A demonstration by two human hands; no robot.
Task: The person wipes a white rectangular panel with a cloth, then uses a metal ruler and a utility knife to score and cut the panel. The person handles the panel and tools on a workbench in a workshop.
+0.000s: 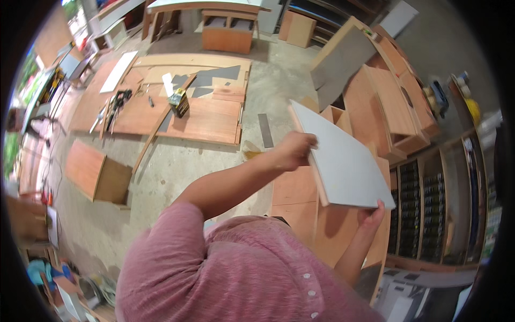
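A white-faced wooden panel (342, 161) with a pale wood edge is tilted in front of me, right of my body. My left hand (295, 151) grips its left edge, fingers curled over the white face. At the near right corner, my right hand (372, 215) holds the panel from beneath, with a fingertip showing at the edge. Under the panel lies a broad plywood surface (293, 187), partly covered by it and by my right arm. Whether the panel touches that surface I cannot tell.
Plywood cabinet carcasses (374, 96) stand at the right, near a rack of dark items (408, 205). On the floor at left are stacked plywood sheets (205, 120) bearing a box (178, 102), a power tool (120, 100) and a wooden strip (151, 137). A plywood box (86, 169) sits closer.
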